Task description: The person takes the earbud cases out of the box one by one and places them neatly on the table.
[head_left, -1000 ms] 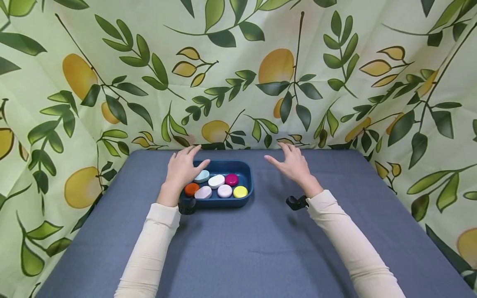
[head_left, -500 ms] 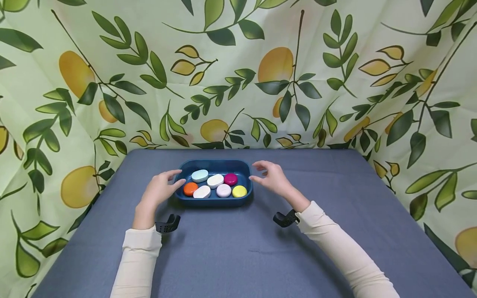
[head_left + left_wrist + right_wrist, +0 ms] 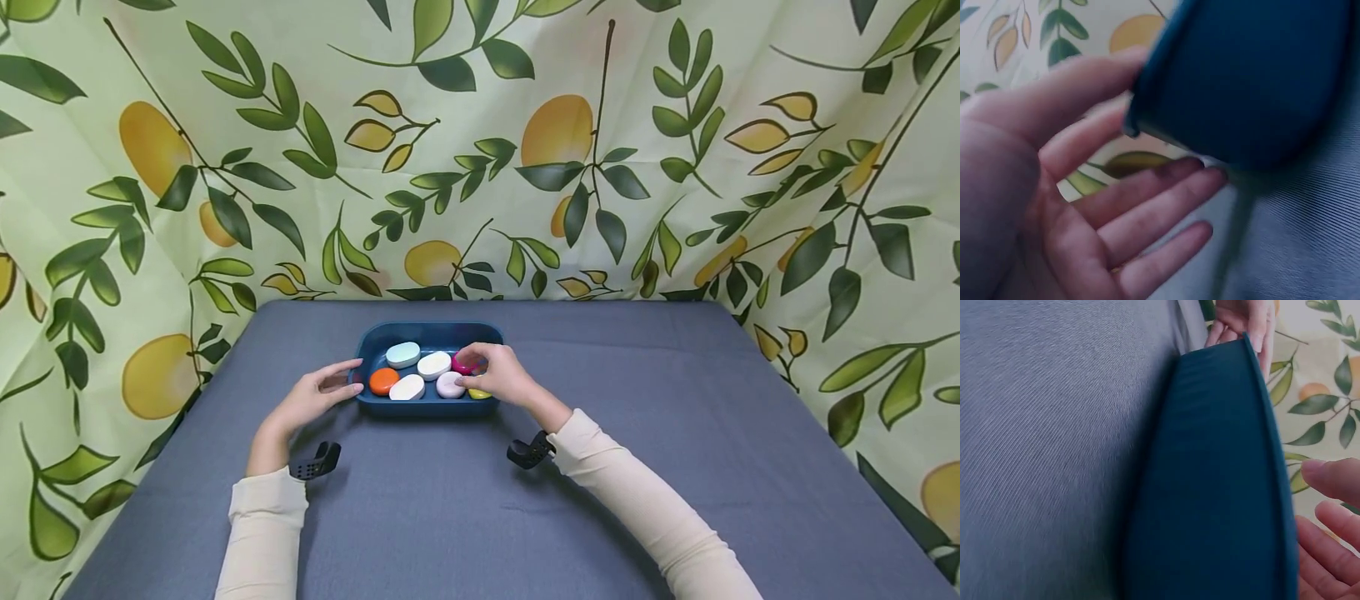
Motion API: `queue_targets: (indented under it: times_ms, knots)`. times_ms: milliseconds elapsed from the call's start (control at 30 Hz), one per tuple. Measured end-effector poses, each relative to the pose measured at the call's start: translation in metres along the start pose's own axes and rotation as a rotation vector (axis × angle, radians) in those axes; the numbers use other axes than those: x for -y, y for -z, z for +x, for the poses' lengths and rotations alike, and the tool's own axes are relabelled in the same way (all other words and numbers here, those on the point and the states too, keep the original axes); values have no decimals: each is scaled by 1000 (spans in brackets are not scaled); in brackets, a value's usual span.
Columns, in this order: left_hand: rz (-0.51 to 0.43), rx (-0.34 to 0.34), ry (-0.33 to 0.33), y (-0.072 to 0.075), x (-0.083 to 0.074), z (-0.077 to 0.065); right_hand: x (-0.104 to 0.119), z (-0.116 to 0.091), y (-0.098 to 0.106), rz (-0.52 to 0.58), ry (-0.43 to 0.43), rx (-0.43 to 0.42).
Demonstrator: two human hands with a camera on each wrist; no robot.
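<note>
A dark blue tray (image 3: pixel 423 409) with rounded corners holds several smooth, rounded pieces of a kind I cannot tell. Among them are an orange piece (image 3: pixel 384 382), a pale blue oval (image 3: pixel 402 354), white ovals, a pale lilac round (image 3: pixel 450 385), a magenta round (image 3: pixel 460 364) and a yellow one (image 3: pixel 479 394). My left hand (image 3: pixel 311 398) is at the tray's left end, thumb and fingertips at its rim, fingers fairly straight. Over the right end reaches my right hand (image 3: pixel 501 377), partly covering the magenta and yellow pieces. In the right wrist view its thumb (image 3: pixel 1335 481) and fingers are apart.
The tray stands on a grey-blue cloth-covered table (image 3: pixel 465 508), near its back edge. A fabric backdrop (image 3: pixel 480 108) with printed leaves and fruit hangs behind and at both sides. Each wrist wears a black camera mount (image 3: pixel 531 451).
Both hands have come lower. The left has moved left and toward me, then to the tray's left end. The right has moved left, from beside the tray to over its right end.
</note>
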State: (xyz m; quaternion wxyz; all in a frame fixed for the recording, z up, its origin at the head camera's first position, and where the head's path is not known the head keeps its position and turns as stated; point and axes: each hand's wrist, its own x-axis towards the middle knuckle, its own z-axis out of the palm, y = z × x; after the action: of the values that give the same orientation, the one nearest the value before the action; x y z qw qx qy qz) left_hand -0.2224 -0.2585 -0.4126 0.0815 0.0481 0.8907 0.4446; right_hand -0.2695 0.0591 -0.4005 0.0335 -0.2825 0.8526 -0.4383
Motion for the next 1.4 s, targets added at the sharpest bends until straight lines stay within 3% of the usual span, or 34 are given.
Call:
queue_targets:
  times_ms: [367, 600, 1133, 1400]
  knots:
    - [-151, 28, 11, -3, 20, -7, 10, 35, -44, -14, -35, 165]
    - [-211, 29, -4, -6, 25, -9, 18, 50, -60, -99, -16, 249]
    - [-190, 24, 3, -8, 23, -8, 20, 55, -64, -286, 32, 307]
    - [-193, 51, 8, -10, 20, 1, 16, 54, -58, -205, -45, 261]
